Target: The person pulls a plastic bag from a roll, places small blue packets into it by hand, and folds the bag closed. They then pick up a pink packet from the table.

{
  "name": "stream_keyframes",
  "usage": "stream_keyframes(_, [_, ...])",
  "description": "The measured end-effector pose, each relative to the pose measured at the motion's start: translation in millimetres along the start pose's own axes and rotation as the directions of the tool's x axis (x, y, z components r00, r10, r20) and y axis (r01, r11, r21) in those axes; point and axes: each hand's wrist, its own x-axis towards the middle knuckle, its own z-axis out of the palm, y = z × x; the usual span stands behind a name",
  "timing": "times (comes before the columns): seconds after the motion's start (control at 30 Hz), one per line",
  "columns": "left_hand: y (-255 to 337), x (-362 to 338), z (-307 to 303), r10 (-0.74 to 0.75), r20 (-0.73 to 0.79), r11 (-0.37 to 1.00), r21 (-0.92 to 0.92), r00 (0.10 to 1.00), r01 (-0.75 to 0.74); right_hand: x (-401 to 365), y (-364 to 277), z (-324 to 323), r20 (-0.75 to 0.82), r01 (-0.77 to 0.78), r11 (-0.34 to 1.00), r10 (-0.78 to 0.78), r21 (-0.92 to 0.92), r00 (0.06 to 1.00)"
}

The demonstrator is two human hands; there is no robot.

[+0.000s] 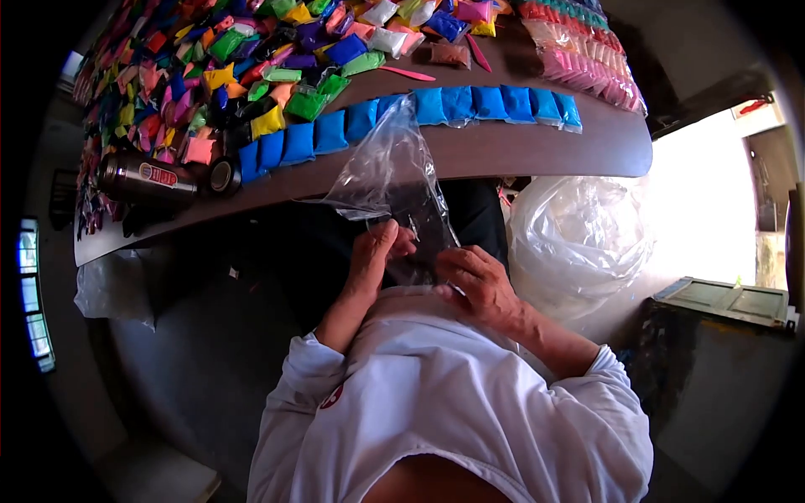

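A large clear plastic bag point(390, 159) stretches from my lap up over the table's front edge, its tip lying against the row of blue packets point(331, 132). My left hand point(377, 251) is closed at the bag's left side, thumb uppermost and fingers curled. On the other side my right hand point(476, 281) has its fingers bent around the bag's lower right edge, close to my white shirt. Nothing shows inside the bag. The blue packets stand side by side along the table's front, some partly behind the bag.
A heap of small colourful packets point(222, 75) covers the table's point(537, 151) left and back. A dark metal flask point(147, 178) lies at left beside a round lid point(225, 176). Pink strips of packets point(583, 67) lie back right. A big clear sack point(579, 243) stands right of my legs.
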Motion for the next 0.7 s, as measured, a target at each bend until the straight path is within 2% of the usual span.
stream_keyframes(0.07, [0, 0, -3, 0.042, 0.0, 0.999, 0.009, 0.999, -0.042, 1, 0, 3, -0.056, -0.038, 0.998, 0.04, 0.042, 0.998])
stream_keyframes(0.13, [1, -3, -4, 0.082, 0.0, 0.996, 0.017, 0.997, -0.082, -1, 1, 8, -0.207, -0.243, 0.965, 0.259, 0.102, 0.943])
stream_keyframes(0.2, [5, -7, -1, 0.091, -0.048, 0.995, 0.037, 0.995, -0.089, -1, 6, 7, -0.228, -0.264, 0.958, 0.283, 0.11, 0.932])
stream_keyframes(0.27, [8, -10, 1, 0.104, -0.02, 0.994, 0.024, 0.994, -0.104, 0, 6, 5, -0.272, -0.421, 0.874, 0.478, 0.243, 0.835])
stream_keyframes(0.3, [9, -12, 1, 0.12, 0.01, 0.993, 0.009, 0.993, -0.12, 0, 8, 5, -0.266, -0.462, 0.847, 0.524, 0.261, 0.809])
stream_keyframes(0.43, [15, -16, 2, 0.087, 0.017, 0.991, 0.104, 0.996, -0.089, 0, 8, 1, -0.262, -0.457, 0.806, 0.566, 0.377, 0.782])
stream_keyframes(0.47, [14, -16, 1, 0.098, 0.039, 0.992, 0.078, 0.994, -0.101, 0, 10, 1, -0.259, -0.458, 0.805, 0.567, 0.378, 0.782])
stream_keyframes(0.53, [11, -14, -2, 0.105, 0.056, 0.993, 0.051, 0.993, -0.108, -2, 15, -1, -0.327, -0.328, 0.945, 0.314, 0.015, 0.891])
stream_keyframes(0.57, [9, -12, -6, 0.108, 0.072, 0.994, 0.014, 0.992, -0.109, -2, 12, -2, -0.323, -0.33, 0.944, 0.318, 0.018, 0.892])
stream_keyframes(0.7, [12, -15, -2, 0.145, 0.123, 0.988, -0.069, 0.982, -0.138, 7, -7, -12, -0.218, -0.256, 0.95, 0.216, -0.178, 0.952])
